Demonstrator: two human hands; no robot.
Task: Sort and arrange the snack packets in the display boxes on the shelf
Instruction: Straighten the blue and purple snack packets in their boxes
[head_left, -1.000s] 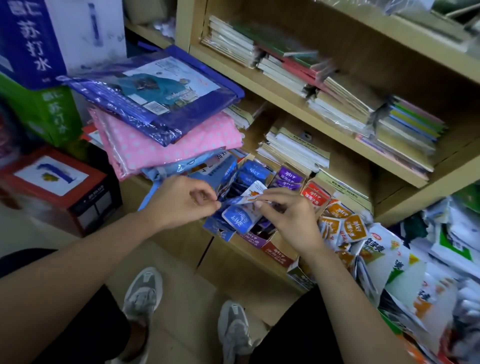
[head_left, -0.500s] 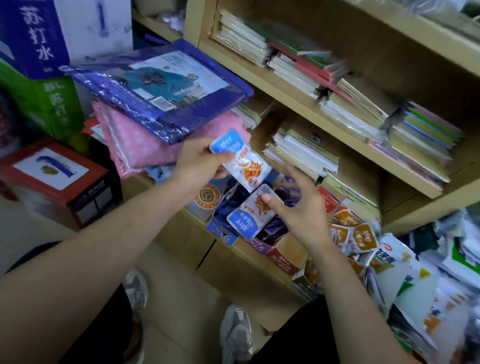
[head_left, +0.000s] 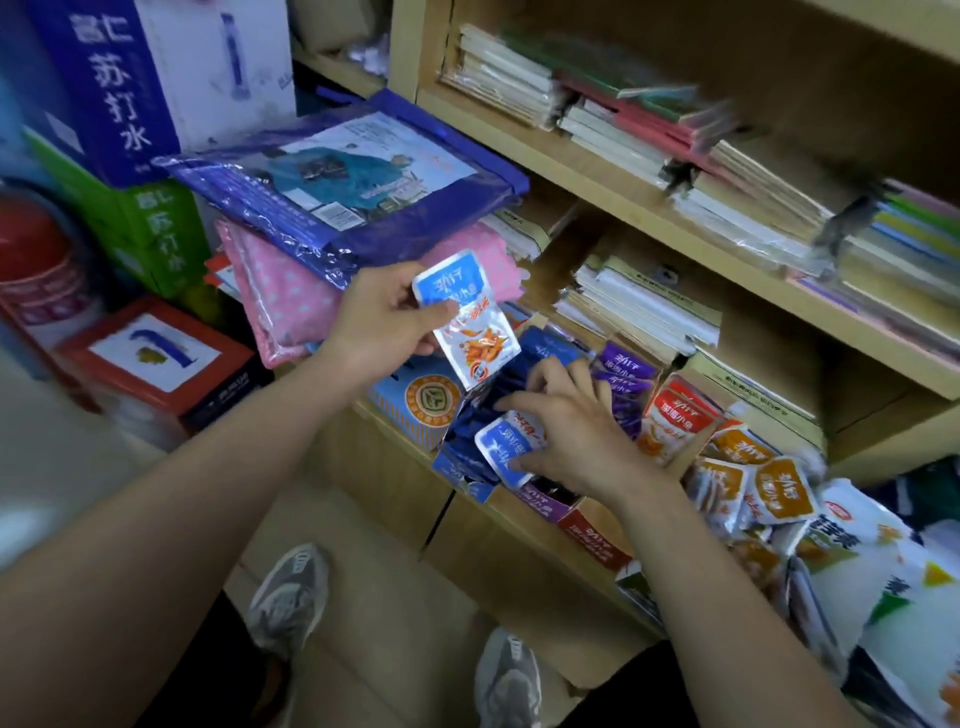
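1. Above the blue display box (head_left: 460, 460) on the lower shelf (head_left: 524, 519), the left hand (head_left: 379, 325) pinches a blue-and-white snack packet (head_left: 465, 322) near its top, thumb on the front and fingers curled behind. It is held clear, probably to leave the box free for tidying.
2. Palm down in that box, the right hand (head_left: 569, 431) has its fingers stretched fairly straight over the dark blue packets (head_left: 519, 384), with a second blue packet (head_left: 511, 447) under the thumb. It seems to press the row flat rather than grip.
3. Just right stand purple packets (head_left: 626, 371), then a red packet (head_left: 675, 415) and orange packets (head_left: 753, 480) — grouped by colour, so the lifted packet likely belongs with the blue.
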